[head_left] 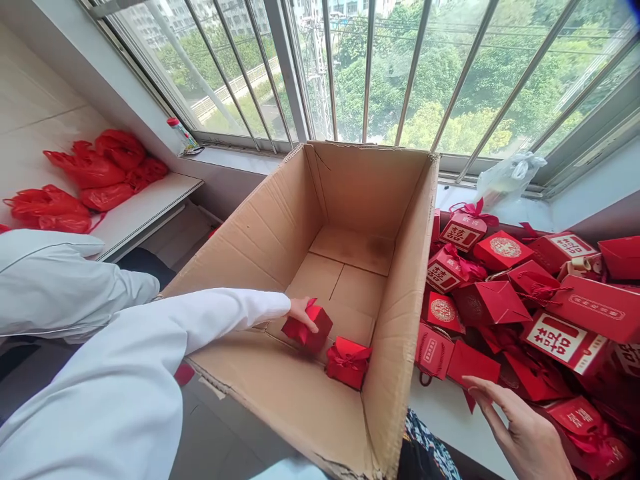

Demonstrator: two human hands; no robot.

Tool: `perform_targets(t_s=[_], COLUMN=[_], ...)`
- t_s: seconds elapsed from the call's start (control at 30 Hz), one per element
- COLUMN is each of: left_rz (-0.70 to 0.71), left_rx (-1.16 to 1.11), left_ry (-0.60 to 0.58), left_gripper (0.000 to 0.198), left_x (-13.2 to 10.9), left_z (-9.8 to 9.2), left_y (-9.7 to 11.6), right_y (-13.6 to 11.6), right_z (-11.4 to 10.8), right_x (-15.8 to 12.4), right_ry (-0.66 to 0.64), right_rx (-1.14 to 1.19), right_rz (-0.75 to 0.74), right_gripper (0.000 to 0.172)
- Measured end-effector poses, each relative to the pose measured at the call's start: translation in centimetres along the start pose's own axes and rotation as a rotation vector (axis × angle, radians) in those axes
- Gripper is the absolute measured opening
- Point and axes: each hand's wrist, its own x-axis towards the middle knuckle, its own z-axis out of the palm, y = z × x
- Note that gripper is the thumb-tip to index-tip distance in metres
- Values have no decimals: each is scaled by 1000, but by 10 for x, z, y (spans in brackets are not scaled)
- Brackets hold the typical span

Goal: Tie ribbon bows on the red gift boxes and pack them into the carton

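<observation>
My left hand (303, 312), at the end of a long white sleeve, reaches down into a large open cardboard box (250, 257). Its fingers are closed around a small red gift box (314, 335) near the carton's floor. Close by, a second red gift box (349, 362) tied with a ribbon sits in the carton's near right corner. Outside the carton, my right hand (520, 427) is at the lower right with its fingers apart and nothing in them. Nearest to it lies a plain red box (473, 365) at the edge of a heap of red gift boxes (493, 303).
Red plastic bags (107, 170) lie on a ledge at the left, beside a person's white sleeve (55, 283). On the windowsill are a red-capped container (181, 135) and a clear plastic bag (510, 177). Barred windows (370, 73) rise behind the carton.
</observation>
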Motion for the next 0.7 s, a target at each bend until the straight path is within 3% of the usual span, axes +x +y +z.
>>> perform_targets(t_s=[0.1, 0.27, 0.4, 0.53, 0.63, 0.7], left_rz=[133, 508, 613, 570, 426, 280], left_rx=[133, 413, 412, 200, -39, -145], left_ry=[49, 89, 52, -52, -148, -138], left_gripper=[111, 107, 105, 104, 100, 94], left_x=[-8, -12, -10, -11, -8, -5], left_z=[14, 42, 55, 48, 36, 30], left_y=[7, 16, 20, 25, 27, 26], right_y=[6, 13, 15, 16, 14, 13], right_z=[5, 8, 7, 8, 11, 12], right_x=[-3, -10, -16, -18, -17, -16], right_ry=[-14, -34, -76, -94, -96, -106], right_rx=[-41, -59, -67, -58, -54, -52], right_rz=[9, 14, 54, 73, 82, 92], right_gripper=[33, 30, 32, 34, 36, 36])
